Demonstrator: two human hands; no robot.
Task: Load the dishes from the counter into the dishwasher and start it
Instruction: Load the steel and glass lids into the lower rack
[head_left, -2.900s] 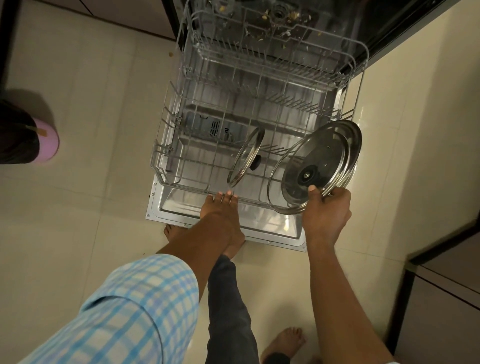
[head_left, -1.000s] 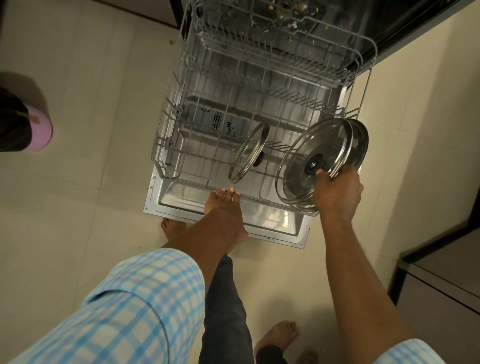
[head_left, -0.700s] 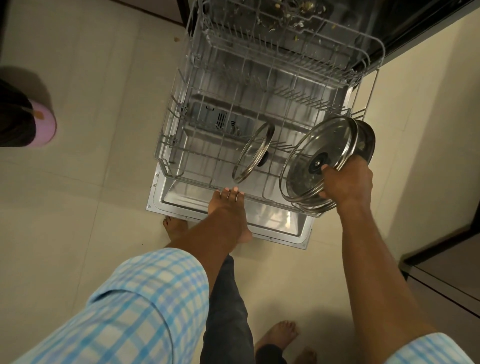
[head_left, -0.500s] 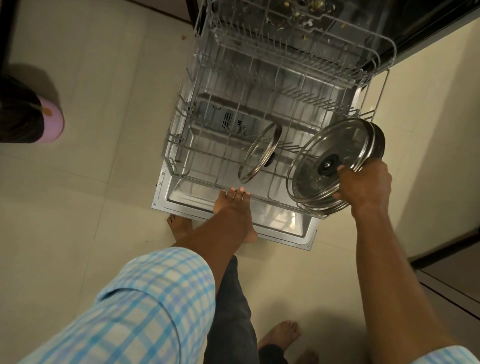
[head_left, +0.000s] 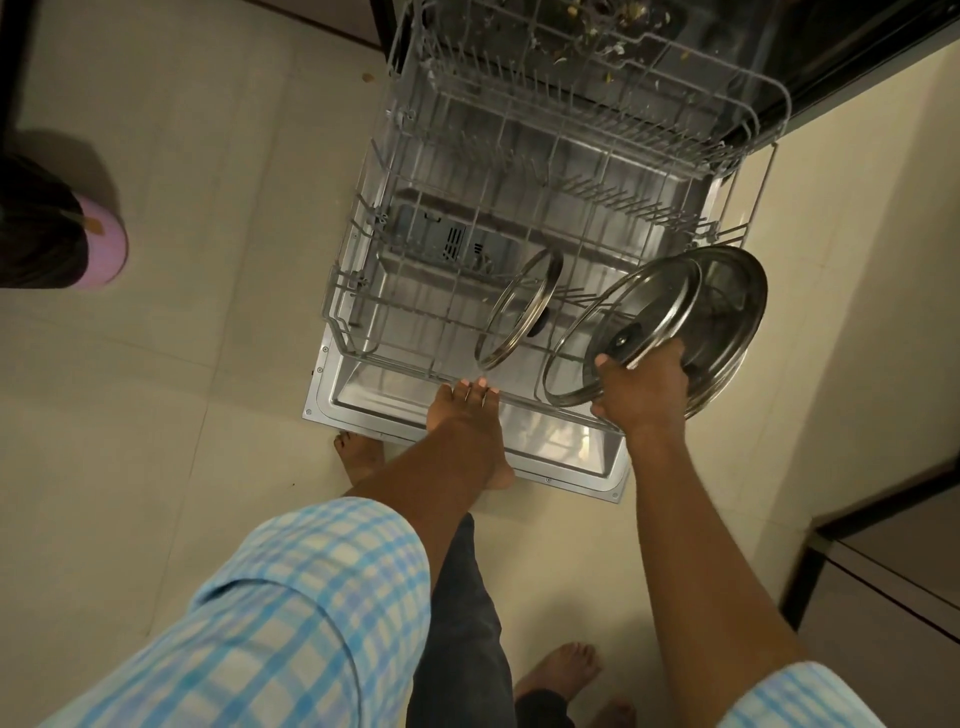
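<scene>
The right hand (head_left: 641, 387) is gripping two round lids stacked together: a steel-rimmed glass lid (head_left: 636, 306) in front and a plain steel lid (head_left: 735, 306) behind. Its fingers are curling round their lower edges and holding them tilted at the right front corner of the wire lower rack (head_left: 353, 291). A smaller glass lid (head_left: 519, 306) is standing on edge inside. The left hand (head_left: 465, 415), fingers straight, is touching the rack's front rail, above the open steel door (head_left: 374, 402).

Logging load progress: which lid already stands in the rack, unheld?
The smaller glass lid, standing on edge in the lower rack. The larger glass lid and the steel lid behind it are gripped by the right hand.
</scene>
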